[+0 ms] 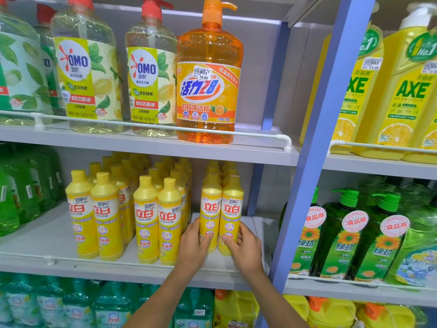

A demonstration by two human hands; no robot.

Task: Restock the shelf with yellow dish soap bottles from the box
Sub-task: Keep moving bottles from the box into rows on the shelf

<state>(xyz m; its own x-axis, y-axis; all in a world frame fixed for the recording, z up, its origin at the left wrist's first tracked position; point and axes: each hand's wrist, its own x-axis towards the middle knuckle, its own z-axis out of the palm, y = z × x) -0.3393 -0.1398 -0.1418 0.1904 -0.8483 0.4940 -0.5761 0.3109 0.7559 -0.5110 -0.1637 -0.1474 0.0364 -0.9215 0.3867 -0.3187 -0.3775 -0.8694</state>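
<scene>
Two yellow dish soap bottles stand side by side at the right end of the middle shelf (pixel 47 235). My left hand (pixel 194 247) grips the lower part of the left bottle (pixel 210 209). The right bottle (pixel 231 209) is gripped low down by my right hand (pixel 243 247). More yellow bottles of the same kind stand behind them in a row. Further left, other rows of yellow bottles (pixel 146 218) fill the same shelf. The box is not in view.
A large orange pump bottle (pixel 209 74) and clear OMO bottles (pixel 87 74) stand on the shelf above. A blue upright post (pixel 314 162) bounds the bay on the right. Green bottles (pixel 354 235) fill the neighbouring bay and the middle shelf's far left end.
</scene>
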